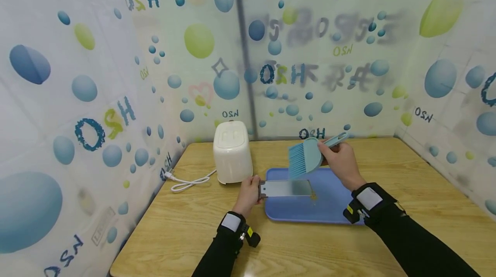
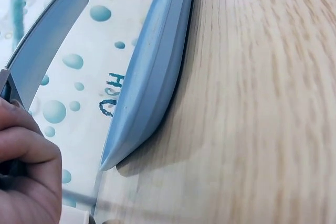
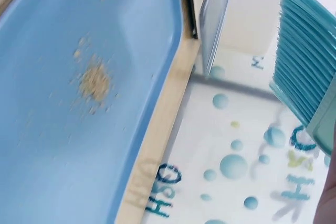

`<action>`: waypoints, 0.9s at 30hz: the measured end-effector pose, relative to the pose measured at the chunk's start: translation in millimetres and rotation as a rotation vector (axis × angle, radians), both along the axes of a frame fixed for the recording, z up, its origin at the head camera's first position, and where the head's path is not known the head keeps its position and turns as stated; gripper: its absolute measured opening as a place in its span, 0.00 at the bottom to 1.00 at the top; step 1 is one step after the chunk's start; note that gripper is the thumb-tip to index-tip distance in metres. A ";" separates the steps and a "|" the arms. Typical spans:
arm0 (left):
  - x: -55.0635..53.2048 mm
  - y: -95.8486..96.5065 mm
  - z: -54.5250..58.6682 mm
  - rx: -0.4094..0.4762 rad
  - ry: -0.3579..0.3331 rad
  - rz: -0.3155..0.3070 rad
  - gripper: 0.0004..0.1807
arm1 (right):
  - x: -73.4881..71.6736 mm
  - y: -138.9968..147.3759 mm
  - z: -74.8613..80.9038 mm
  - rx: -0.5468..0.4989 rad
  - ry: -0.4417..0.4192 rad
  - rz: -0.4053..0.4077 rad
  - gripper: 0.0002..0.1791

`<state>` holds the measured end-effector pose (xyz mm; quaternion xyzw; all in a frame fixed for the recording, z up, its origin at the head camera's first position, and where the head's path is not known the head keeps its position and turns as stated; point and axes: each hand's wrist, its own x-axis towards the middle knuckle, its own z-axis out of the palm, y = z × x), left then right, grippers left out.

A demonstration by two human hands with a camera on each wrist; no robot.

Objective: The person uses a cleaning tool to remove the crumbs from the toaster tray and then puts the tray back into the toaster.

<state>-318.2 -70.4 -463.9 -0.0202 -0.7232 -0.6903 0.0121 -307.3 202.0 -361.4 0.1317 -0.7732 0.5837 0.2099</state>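
My left hand point(image 1: 247, 194) pinches the dark end of a flat, shiny crumb tray point(image 1: 288, 188), level above the left part of a blue tray point(image 1: 284, 213). My right hand point(image 1: 344, 164) grips the handle of a light-blue brush point(image 1: 313, 155), its bristles pointing down and left over the crumb tray. In the right wrist view the bristles point(image 3: 304, 51) stand apart from the crumb tray point(image 3: 216, 19). A small heap of tan crumbs point(image 3: 95, 81) lies on the blue tray, with loose bits scattered around it.
A white toaster point(image 1: 233, 154) stands behind my left hand. Its white cord and plug point(image 1: 190, 183) lie coiled to the left. The wooden table point(image 1: 186, 234) is enclosed at the back and sides by patterned curtains point(image 1: 217, 96).
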 end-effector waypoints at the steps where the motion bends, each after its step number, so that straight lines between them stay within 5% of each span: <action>1: 0.1 0.4 0.7 0.002 -0.004 0.000 0.19 | -0.3 -5.7 0.9 -0.007 -0.003 0.024 0.23; 8: 3.0 3.3 3.9 -0.001 -0.036 0.000 0.22 | -1.1 -40.7 2.0 0.006 -0.063 0.143 0.23; 27: 3.9 1.1 4.7 0.006 -0.041 0.004 0.20 | -2.2 -63.0 -33.5 0.023 -0.157 0.151 0.21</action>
